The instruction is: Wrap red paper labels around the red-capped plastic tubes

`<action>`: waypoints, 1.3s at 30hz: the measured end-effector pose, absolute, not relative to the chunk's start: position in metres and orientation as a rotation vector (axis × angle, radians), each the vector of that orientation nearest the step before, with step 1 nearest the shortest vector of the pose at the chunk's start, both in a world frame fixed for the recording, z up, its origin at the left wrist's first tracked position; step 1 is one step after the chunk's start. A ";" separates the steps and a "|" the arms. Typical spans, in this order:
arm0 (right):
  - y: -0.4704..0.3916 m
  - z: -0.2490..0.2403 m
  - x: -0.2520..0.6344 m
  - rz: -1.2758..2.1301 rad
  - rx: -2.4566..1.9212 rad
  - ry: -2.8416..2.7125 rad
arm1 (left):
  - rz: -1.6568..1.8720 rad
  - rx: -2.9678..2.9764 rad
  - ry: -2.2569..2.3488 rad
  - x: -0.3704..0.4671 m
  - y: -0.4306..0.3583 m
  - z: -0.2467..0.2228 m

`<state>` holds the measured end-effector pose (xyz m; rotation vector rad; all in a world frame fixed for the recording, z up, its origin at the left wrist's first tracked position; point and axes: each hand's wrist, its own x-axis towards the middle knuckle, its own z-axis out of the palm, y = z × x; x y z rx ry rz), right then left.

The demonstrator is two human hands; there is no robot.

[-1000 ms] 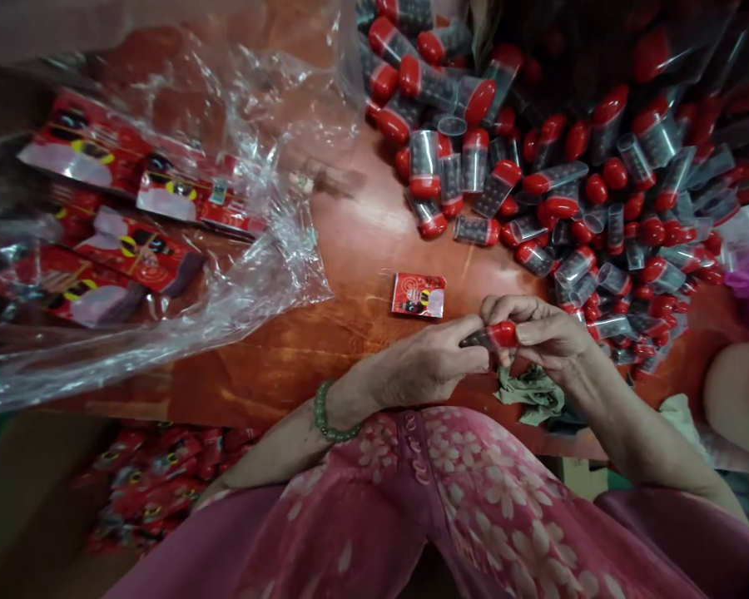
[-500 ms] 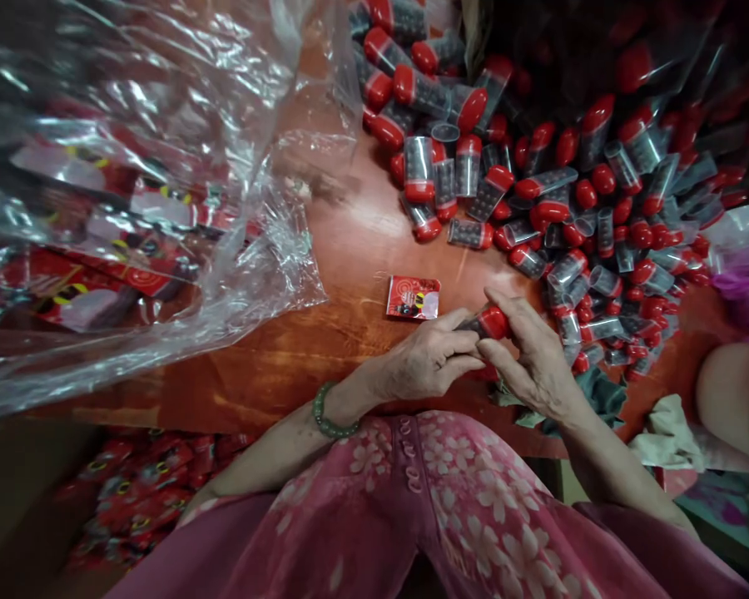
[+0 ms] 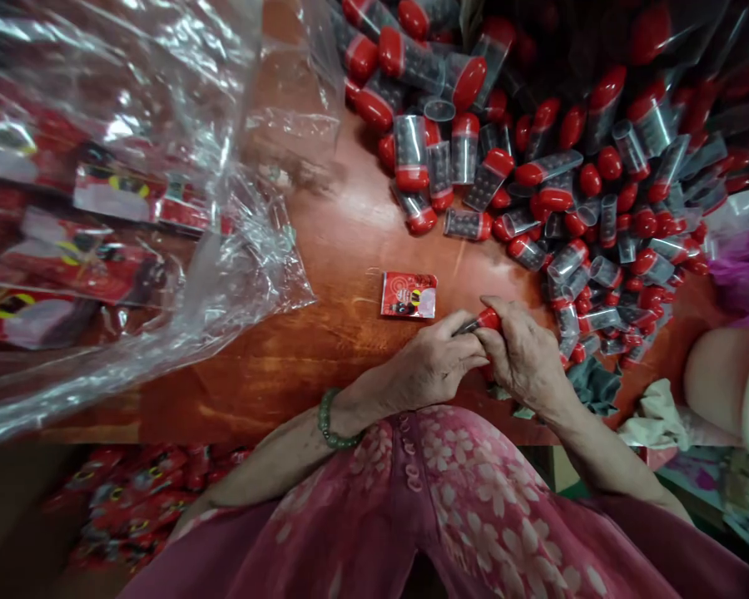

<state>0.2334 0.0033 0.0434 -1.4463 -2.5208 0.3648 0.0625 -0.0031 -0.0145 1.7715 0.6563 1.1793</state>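
Between my hands is a small clear tube [image 3: 488,318] with a red cap and a dark-looking body. The fingers of my left hand [image 3: 440,362] are closed round its clear end, which they largely cover. My right hand [image 3: 528,353] pinches the red-capped end with thumb and fingers. Just beyond my left hand, a small red printed card [image 3: 409,295] lies on the wooden table [image 3: 343,324]. To the far right spreads a large heap of similar red-capped clear tubes [image 3: 490,179], some showing rows of small dark dots.
Crinkled clear plastic bags [image 3: 193,283] holding red printed cards [image 3: 125,187] cover the left side. Below the table edge at left is a pile of red packets [image 3: 141,499]. On the right are a pale tub [image 3: 717,374], a whitish cloth [image 3: 657,418] and purple plastic [image 3: 746,274].
The red cap shows less between my fingers, as my right hand has closed further over it. The view has shifted slightly. The card stays on the table.
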 end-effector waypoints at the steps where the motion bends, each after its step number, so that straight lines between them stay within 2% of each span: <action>1: 0.005 0.042 0.234 0.384 -1.440 -2.506 | 1.185 1.766 0.656 0.062 -0.002 -0.015; 7: 0.015 0.045 0.244 0.403 -1.296 -2.499 | 1.132 1.796 0.686 0.066 0.005 -0.027; 13: 0.002 0.032 0.263 0.342 -1.289 -2.687 | 0.931 2.103 0.859 0.087 -0.002 -0.054; 16: -0.006 0.023 0.265 0.593 -1.339 -2.509 | 0.854 2.192 0.912 0.096 -0.004 -0.064; 24: 0.009 0.023 0.255 1.420 -1.667 -1.560 | 0.906 2.173 0.902 0.103 0.002 -0.069; 27: 0.023 0.024 0.250 1.638 -1.667 -1.442 | 0.910 2.140 0.868 0.102 0.000 -0.068; 32: 0.035 0.026 0.240 1.504 -1.737 -1.783 | 0.919 2.154 0.878 0.102 -0.001 -0.065; 39: 0.027 0.018 0.233 1.249 -1.763 -1.985 | 1.030 2.006 0.826 0.105 -0.003 -0.070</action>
